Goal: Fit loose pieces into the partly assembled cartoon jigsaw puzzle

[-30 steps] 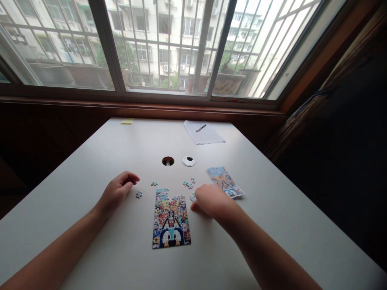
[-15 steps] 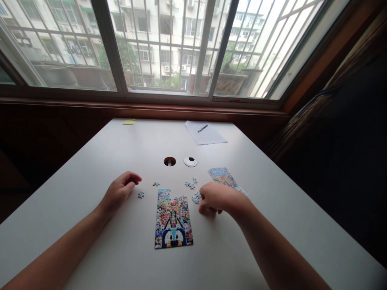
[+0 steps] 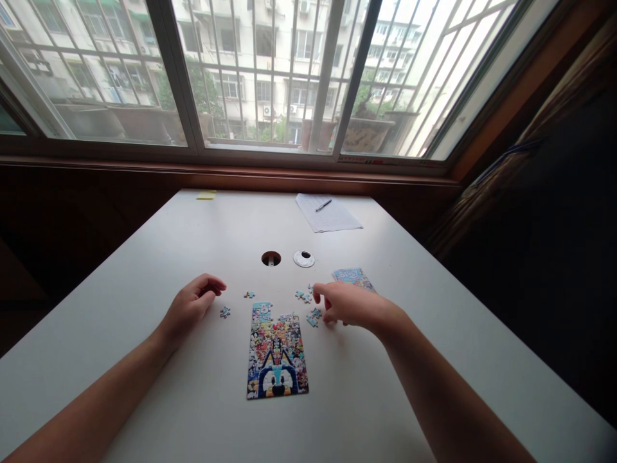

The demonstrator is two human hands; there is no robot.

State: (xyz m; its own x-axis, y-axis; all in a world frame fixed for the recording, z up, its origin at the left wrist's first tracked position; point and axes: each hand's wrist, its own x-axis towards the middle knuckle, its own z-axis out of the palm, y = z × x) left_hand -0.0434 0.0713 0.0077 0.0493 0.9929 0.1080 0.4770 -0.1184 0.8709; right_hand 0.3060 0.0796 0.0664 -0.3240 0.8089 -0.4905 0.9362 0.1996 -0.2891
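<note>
From the head camera a white table point(image 3: 144, 270) is seen below a barred window point(image 3: 270, 71). A nearly finished jigsaw puzzle point(image 3: 276, 352) lies flat near the middle of the table's near half, a gap showing along its far edge. The right hand point(image 3: 351, 305) is laid palm down just right of the puzzle's far corner, its fingers stretched toward a small cluster of loose pieces point(image 3: 304, 296); the fingertips are touching or almost touching two further pieces point(image 3: 313, 316) lying beside the puzzle. The fingers are held loosely apart and nothing is clamped between them — whether a piece is pinned under the palm cannot be told. The picture card point(image 3: 353, 277) lies just beyond this hand and is partly covered by it.

The left hand point(image 3: 191, 304) is rested on the table well left of the puzzle, fingers curled loosely inward and empty. A single piece point(image 3: 224, 312) lies just right of it, and another piece point(image 3: 249, 294) a little farther toward the puzzle's far edge.

Farther off, a round cable hole point(image 3: 270, 258) and its white cap point(image 3: 303, 258) are seen side by side. Near the window edge a sheet of paper point(image 3: 328, 213) with a pen point(image 3: 322, 204) on it is placed — and a yellow sticky note point(image 3: 205, 195) at the far left corner.
</note>
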